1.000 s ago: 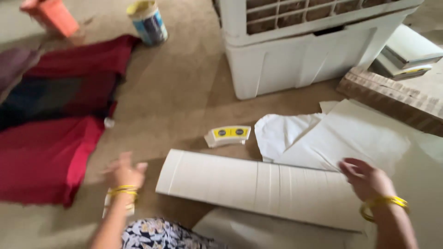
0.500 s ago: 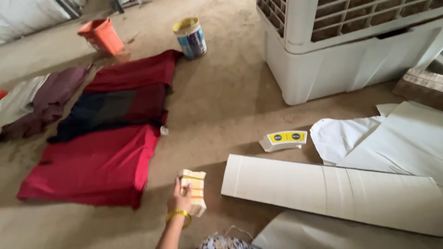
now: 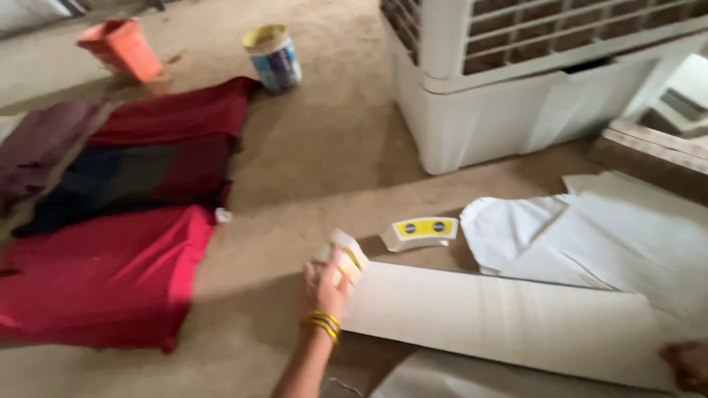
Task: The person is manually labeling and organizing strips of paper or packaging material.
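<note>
The left hand (image 3: 324, 289) is raised above the floor (image 3: 317, 155), its fingers (image 3: 341, 274) clamped on a small pale block (image 3: 346, 254) with a yellow edge; motion blur hides the block's finer detail. Just right of the fingers and below them lies a long cardboard sheet (image 3: 509, 320), flat on the floor. Beyond the fingers, a little to the right, sits a small white box (image 3: 419, 232) with a yellow top, apart from the block. The right hand (image 3: 687, 365) shows only at the frame's lower right corner, at the far end of the sheet; I cannot tell how its fingers are set. White paper (image 3: 590, 247) lies past the sheet. Well to the left of the fingers, red cloth (image 3: 103, 276) is spread on the floor. Far ahead stand a tin (image 3: 274, 57), an orange tub (image 3: 122, 48) and a white cooler (image 3: 516, 81).
</note>
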